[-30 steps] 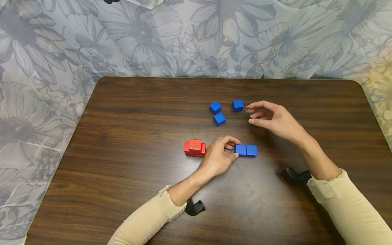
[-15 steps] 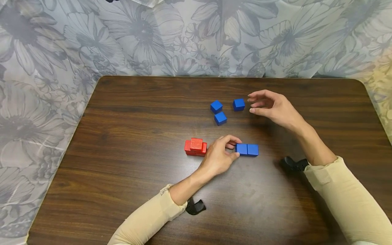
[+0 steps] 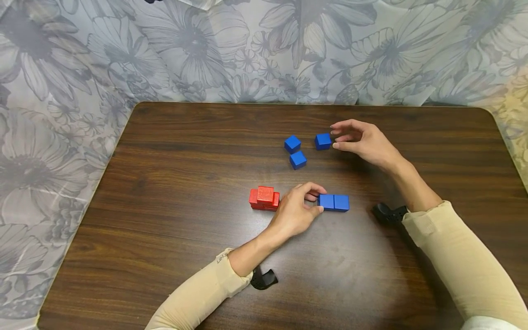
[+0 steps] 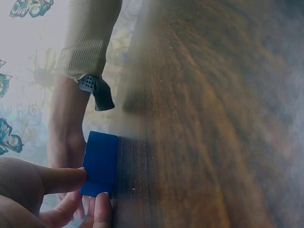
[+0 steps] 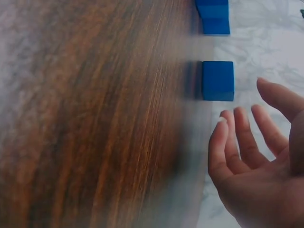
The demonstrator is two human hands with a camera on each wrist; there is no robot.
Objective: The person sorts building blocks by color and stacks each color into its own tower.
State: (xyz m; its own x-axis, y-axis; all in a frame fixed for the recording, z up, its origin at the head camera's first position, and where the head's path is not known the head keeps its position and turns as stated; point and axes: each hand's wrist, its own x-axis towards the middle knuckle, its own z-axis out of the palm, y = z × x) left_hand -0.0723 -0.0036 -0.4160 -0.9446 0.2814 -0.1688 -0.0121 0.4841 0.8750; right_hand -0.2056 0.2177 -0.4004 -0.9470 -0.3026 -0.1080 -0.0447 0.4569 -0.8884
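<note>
Two blue cubes stand side by side in the middle of the table, in the head view. My left hand point(image 3: 294, 210) pinches the left blue cube point(image 3: 326, 201) between thumb and fingers; the right blue cube point(image 3: 341, 202) touches it. In the left wrist view the thumb point(image 4: 64, 180) lies against the blue pair point(image 4: 100, 159). My right hand point(image 3: 369, 143) is held just right of a single blue cube point(image 3: 323, 141), fingers spread and loosely bent, nothing in them. The right wrist view shows a small gap between the fingertips and that cube point(image 5: 218, 80).
Two more blue cubes, one farther back point(image 3: 292, 144) and one nearer point(image 3: 298, 160), sit left of the single cube. A small stack of red blocks point(image 3: 265, 198) stands close beside my left hand. The brown wooden table point(image 3: 173, 160) ends at a floral curtain point(image 3: 198, 50).
My right hand has moved away from me, then leftward, closing in on the single blue cube. The left hand has stayed at the blue pair.
</note>
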